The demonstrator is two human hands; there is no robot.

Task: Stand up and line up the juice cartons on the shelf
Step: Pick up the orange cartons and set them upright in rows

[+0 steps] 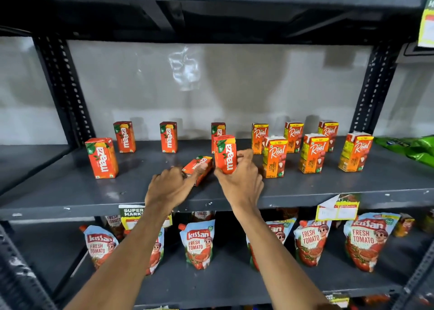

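Observation:
Red Maaza cartons stand on the grey shelf (pixel 70 192): one at front left (pixel 101 157), three along the back (pixel 124 137) (pixel 168 137) (pixel 218 129). My right hand (pixel 242 180) grips an upright Maaza carton (pixel 225 153) at the shelf's middle. Beside it a Maaza carton (pixel 197 167) lies on its side, and my left hand (pixel 171 185) holds its near end. Several orange Real cartons (pixel 313 153) stand upright in two rows on the right.
A green packet (pixel 408 146) lies at the shelf's far right. Kissan tomato pouches (pixel 197 244) fill the shelf below. Paper price tags (pixel 337 210) hang from the shelf's front edge. Dark slotted uprights (pixel 63 84) frame the bay.

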